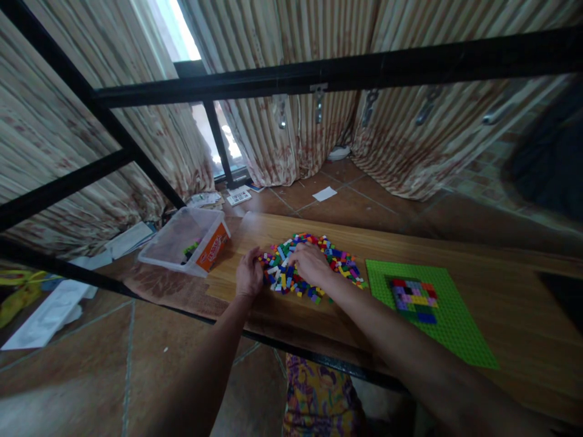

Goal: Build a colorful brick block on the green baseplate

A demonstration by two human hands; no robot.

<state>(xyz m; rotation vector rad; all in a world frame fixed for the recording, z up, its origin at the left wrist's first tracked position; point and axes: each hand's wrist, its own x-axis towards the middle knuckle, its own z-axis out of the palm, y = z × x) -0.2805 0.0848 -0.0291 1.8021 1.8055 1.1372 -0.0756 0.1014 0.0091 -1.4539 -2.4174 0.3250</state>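
Observation:
A heap of small multicoloured toy building bricks point(286, 280) lies spread on the wooden table. My left hand point(249, 272) rests at the heap's left edge, its fingers loosely curved beside the outermost bricks. Over the middle of the heap is my right hand point(310, 262), fingers bent down and drawn together among the bricks; whatever is at its fingertips is too small to make out. To the right of the heap lies a green studded baseplate point(455, 315). A block of joined coloured bricks point(414, 297) sits on it, in red, purple, yellow, green and blue.
A clear plastic box point(170, 243) with an orange label stands left of the heap, a few bricks inside. The wooden table point(496, 273) has a dark object point(562, 297) at its right. Black metal bars point(255, 82) cross above, before striped curtains. Papers point(325, 193) lie on the tiled floor.

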